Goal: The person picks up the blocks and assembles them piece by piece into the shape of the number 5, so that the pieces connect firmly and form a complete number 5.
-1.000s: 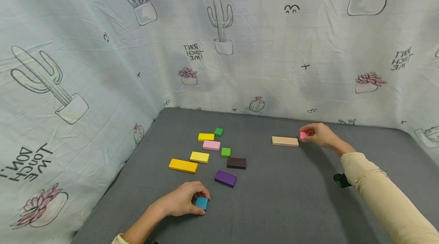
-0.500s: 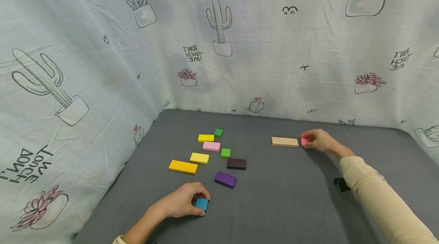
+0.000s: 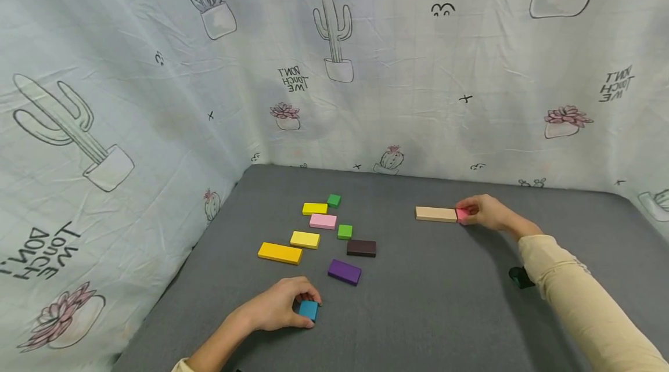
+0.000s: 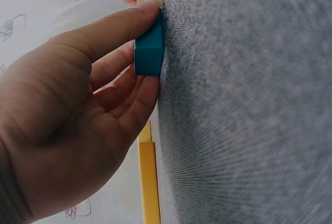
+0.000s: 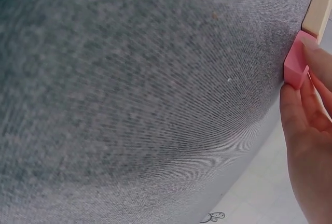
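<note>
My left hand [image 3: 282,305] pinches a small blue block [image 3: 308,310] between thumb and fingers at the front of the grey table. In the left wrist view that blue block [image 4: 149,50] sits right at the cloth surface. Farther back on the right, my right hand [image 3: 486,212] grips a small pink block [image 3: 462,215] by its sides. The pink block's left end meets the right end of a long natural-wood block [image 3: 436,214], the two lying in one line. In the right wrist view the pink block [image 5: 299,60] lies flat on the cloth against the wooden block [image 5: 317,9].
Left of centre lie an orange-yellow block [image 3: 280,253], two yellow blocks [image 3: 305,239], a light pink block [image 3: 323,221], two green blocks [image 3: 345,231], a dark brown block [image 3: 361,248] and a purple block [image 3: 344,272]. A cactus-print curtain [image 3: 397,99] borders the table's back and left.
My right hand has lowered the pink block to the table and slid it left against the wooden block's end. The left hand stays in place with the blue block.
</note>
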Demonstrator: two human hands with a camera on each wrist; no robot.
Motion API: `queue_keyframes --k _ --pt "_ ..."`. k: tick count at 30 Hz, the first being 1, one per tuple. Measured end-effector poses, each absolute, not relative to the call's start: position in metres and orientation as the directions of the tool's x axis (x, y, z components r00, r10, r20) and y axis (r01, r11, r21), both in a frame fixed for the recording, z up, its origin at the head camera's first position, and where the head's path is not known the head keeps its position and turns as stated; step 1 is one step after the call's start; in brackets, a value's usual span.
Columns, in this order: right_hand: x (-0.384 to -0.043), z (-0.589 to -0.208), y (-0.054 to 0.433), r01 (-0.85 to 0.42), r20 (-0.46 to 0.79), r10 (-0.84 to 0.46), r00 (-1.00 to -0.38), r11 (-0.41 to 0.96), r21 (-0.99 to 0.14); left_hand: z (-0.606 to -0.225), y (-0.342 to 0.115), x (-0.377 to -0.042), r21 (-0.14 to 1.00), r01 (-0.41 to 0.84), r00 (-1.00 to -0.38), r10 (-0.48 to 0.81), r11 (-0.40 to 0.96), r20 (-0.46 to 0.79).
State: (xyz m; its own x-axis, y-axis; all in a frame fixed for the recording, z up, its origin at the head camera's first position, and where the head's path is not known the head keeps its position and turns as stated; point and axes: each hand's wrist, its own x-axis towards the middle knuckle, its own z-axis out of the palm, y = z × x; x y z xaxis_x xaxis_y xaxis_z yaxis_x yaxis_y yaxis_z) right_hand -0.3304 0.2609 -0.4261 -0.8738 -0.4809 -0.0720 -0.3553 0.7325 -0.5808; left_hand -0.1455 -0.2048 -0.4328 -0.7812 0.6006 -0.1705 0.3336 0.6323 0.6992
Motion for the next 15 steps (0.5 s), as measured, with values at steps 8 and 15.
queue_keyframes --k 8,15 --pt "-0.3317 -0.4262 0.2602 -0.382 -0.050 -0.503 -0.863 0.714 -0.587 -0.4318 -0.2026 -0.1461 0.700 0.325 -0.781 0.598 0.636 -0.181" --pt "-0.3326 -0.4273 0.2603 -0.385 -0.049 -0.505 -0.862 0.714 -0.585 -0.4333 -0.2025 -0.1470 0.697 0.338 -0.776 0.606 0.632 -0.174"
